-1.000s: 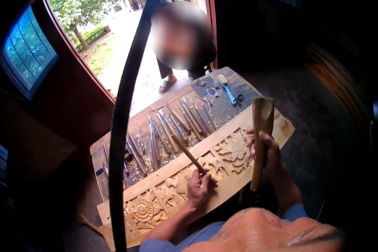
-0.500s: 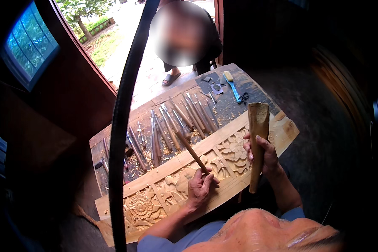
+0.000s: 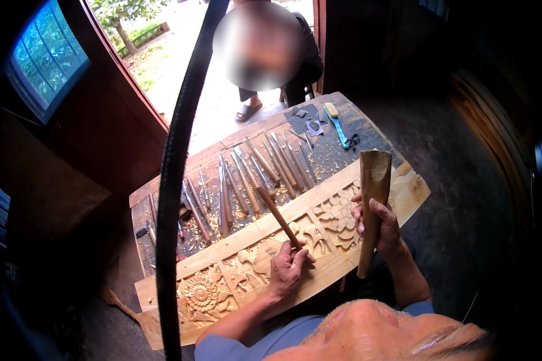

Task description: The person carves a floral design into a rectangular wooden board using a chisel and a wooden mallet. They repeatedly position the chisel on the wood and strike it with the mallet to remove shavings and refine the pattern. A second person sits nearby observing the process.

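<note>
A long pale board carved with flowers and leaves lies along the near side of the bench. My left hand rests on it, fingers closed round a slim wooden-handled chisel whose handle slants up toward the far left; the chisel's tip is hidden by the hand. At the board's right part, beside a carved flower, my right hand grips a thick wooden mallet held upright. Beyond the board a row of chisels and gouges lies among wood shavings.
The worn workbench also holds a blue-handled brush and grey abrasive scraps. A person with a blurred head is beyond it in the open doorway. A black strap crosses the view vertically at left. Dark door panels flank the left.
The view has shifted slightly, moving the bench in the picture. The mallet is a little lower against the board; my left hand keeps the chisel in much the same place.
</note>
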Tool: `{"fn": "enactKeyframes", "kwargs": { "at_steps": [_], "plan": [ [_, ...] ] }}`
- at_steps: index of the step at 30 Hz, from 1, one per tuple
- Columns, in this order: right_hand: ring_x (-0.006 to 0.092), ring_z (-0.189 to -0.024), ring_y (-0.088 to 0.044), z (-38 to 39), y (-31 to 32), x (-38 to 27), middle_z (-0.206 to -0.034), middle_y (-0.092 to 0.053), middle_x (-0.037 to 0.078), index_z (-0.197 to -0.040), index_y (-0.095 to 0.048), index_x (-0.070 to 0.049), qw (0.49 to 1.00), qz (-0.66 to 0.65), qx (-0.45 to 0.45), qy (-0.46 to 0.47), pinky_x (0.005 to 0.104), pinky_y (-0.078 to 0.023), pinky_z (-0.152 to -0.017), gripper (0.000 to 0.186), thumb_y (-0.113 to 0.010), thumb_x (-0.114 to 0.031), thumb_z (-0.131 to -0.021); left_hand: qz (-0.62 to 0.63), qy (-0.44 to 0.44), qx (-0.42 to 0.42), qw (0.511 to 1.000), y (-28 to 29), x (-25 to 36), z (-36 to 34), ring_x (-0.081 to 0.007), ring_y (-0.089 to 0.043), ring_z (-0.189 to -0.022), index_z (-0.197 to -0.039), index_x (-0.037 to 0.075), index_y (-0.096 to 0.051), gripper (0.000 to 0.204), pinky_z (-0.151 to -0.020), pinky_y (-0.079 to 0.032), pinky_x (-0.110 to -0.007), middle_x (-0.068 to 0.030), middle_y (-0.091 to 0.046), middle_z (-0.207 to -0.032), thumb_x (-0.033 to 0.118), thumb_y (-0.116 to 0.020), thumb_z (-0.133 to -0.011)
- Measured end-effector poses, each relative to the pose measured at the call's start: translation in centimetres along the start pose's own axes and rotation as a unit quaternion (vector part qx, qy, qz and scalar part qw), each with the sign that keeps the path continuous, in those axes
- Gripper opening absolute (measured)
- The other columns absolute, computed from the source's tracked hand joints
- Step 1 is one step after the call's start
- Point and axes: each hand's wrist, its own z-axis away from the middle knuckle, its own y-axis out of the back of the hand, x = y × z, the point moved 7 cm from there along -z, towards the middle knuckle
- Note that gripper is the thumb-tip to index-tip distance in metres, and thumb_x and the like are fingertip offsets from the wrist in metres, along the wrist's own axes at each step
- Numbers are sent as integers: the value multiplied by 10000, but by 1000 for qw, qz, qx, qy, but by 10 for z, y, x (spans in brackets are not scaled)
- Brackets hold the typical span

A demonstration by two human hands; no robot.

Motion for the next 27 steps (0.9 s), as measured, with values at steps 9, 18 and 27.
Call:
{"fn": "enactKeyframes", "kwargs": {
  "at_steps": [9, 18, 27],
  "plan": [
    [111, -598, -609, 2, -3, -1, -856, -638, 86, -1268, -537, 12, 1000, -2, 4, -2, 247, -521, -533, 541, -623, -444, -990, 1, 3, 0, 1000, -1, 5, 0, -116, -682, -746, -1214, -55, -560, 253, -664, -555, -265, -89, -716, -800, 157, -562, -1076],
    [108, -596, -607, 2, -4, -3, -852, -642, 88, -1258, -546, 10, 1000, 4, 8, 3, 241, -519, -537, 529, -625, -439, -989, -12, -4, 3, 1000, 0, 2, 0, -110, -694, -768, -1207, -56, -568, 252, -681, -542, -257, -84, -722, -798, 156, -567, -1072],
    [111, -604, -606, 2, -3, -2, -857, -639, 84, -1264, -543, 10, 1000, 11, 4, 4, 245, -520, -544, 542, -613, -452, -989, -21, 1, 2, 1000, 1, 0, 1, -107, -685, -772, -1214, -55, -573, 253, -676, -525, -248, -84, -727, -803, 154, -567, -1072]
  ]
}}
